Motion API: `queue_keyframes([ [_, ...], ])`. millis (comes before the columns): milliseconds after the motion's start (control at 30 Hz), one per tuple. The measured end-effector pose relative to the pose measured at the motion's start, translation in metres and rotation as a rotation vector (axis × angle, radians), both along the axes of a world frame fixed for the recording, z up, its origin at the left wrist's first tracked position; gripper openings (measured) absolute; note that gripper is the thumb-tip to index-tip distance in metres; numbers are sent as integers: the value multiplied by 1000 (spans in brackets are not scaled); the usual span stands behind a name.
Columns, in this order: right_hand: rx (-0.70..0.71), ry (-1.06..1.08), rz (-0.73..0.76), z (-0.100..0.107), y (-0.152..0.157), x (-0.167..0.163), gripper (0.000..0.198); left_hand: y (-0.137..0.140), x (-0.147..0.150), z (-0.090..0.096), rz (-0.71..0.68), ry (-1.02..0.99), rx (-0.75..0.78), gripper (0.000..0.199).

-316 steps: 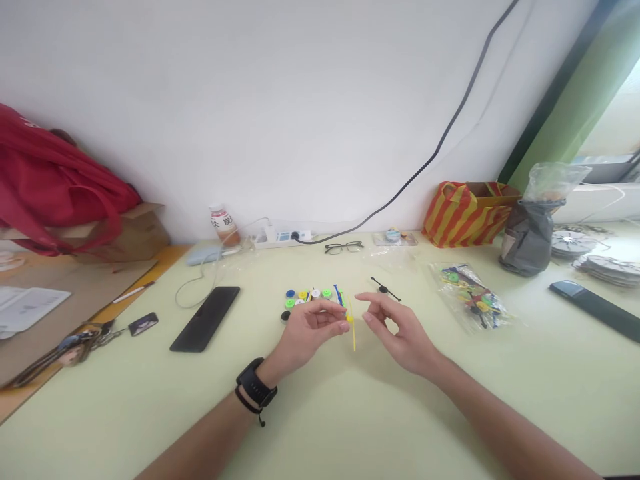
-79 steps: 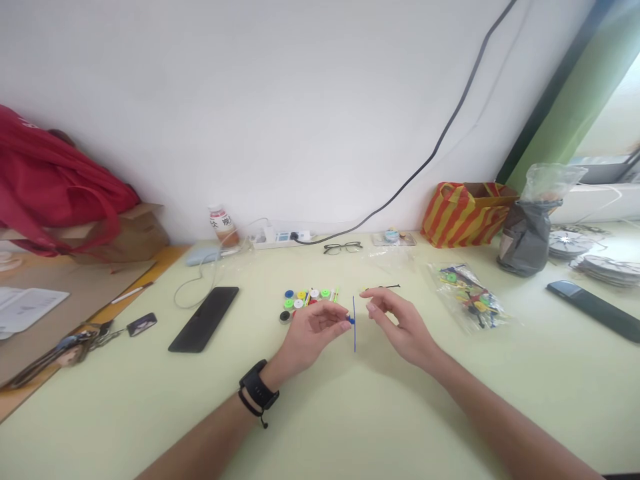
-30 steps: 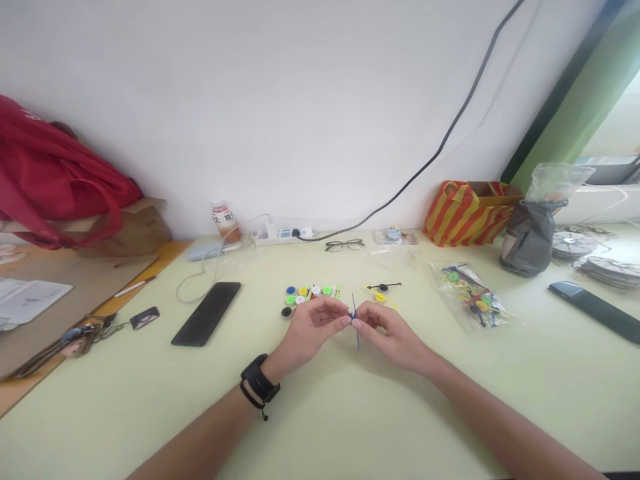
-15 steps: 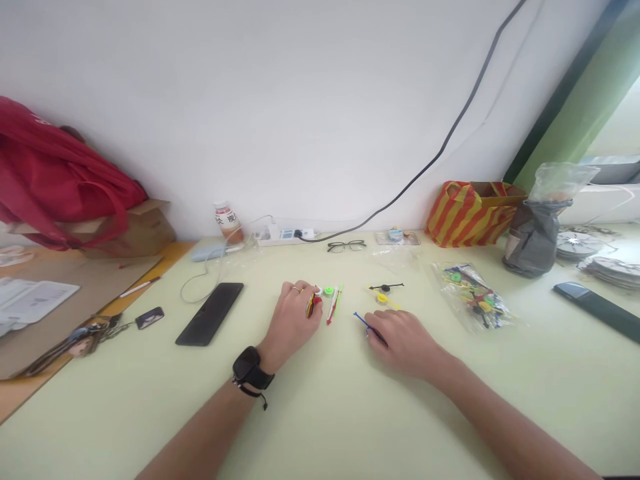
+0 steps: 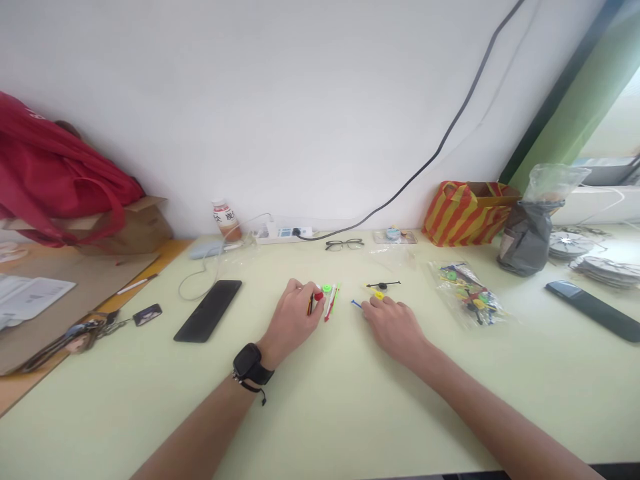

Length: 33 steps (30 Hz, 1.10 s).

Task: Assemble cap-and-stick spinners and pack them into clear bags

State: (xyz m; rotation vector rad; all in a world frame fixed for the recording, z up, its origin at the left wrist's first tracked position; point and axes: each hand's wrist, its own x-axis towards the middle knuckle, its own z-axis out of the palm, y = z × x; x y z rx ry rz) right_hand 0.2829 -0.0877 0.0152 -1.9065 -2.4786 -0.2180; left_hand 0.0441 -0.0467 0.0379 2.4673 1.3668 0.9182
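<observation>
My left hand (image 5: 294, 320) is closed around small plastic arrow pieces; a red round hub (image 5: 319, 295) and dark and orange parts show between thumb and fingers. Just right of it lie a green hub (image 5: 327, 289) and several thin white, red and green arrows (image 5: 330, 308), side by side. My right hand (image 5: 395, 327) is palm down, fingers curled over a blue arrow (image 5: 356, 304), whose tip sticks out to the left; the rest is hidden. Touching or nearly touching its fingertips is a yellow spinner (image 5: 379, 295). A black arrow spinner (image 5: 383, 285) lies behind that.
A clear bag of colourful spinners (image 5: 467, 293) lies to the right. A black phone (image 5: 208, 311) is left of my hands. Glasses (image 5: 345, 245), a power strip (image 5: 285, 233) and a bottle (image 5: 226, 220) stand along the wall. A striped bag (image 5: 467, 213) is at the back right.
My right hand has moved forward, closer to the yellow spinner, and the blue arrow has shifted slightly with it. My left hand stays nearly in place, its pieces turned a little.
</observation>
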Motion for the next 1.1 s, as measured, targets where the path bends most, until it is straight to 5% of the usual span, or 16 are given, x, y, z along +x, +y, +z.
queue_keyframes([
  [200, 74, -8, -101, -11, 20, 8, 19, -9, 3, 8, -149, 23, -46, 29],
  [433, 153, 55, -140, -7, 18, 23, 26, -14, 4, 6, -67, 172, -24, 10],
  [567, 225, 237, -130, -3, 13, 33, 29, -13, 6, 2, -20, 292, -14, 17],
  [933, 225, 418, -39, 6, 3, 26, 26, -15, 10, 0, 117, 361, -41, 22],
  [1100, 127, 508, 139, 1, -3, 15, 12, -16, 12, 1, 209, 320, -37, 20],
])
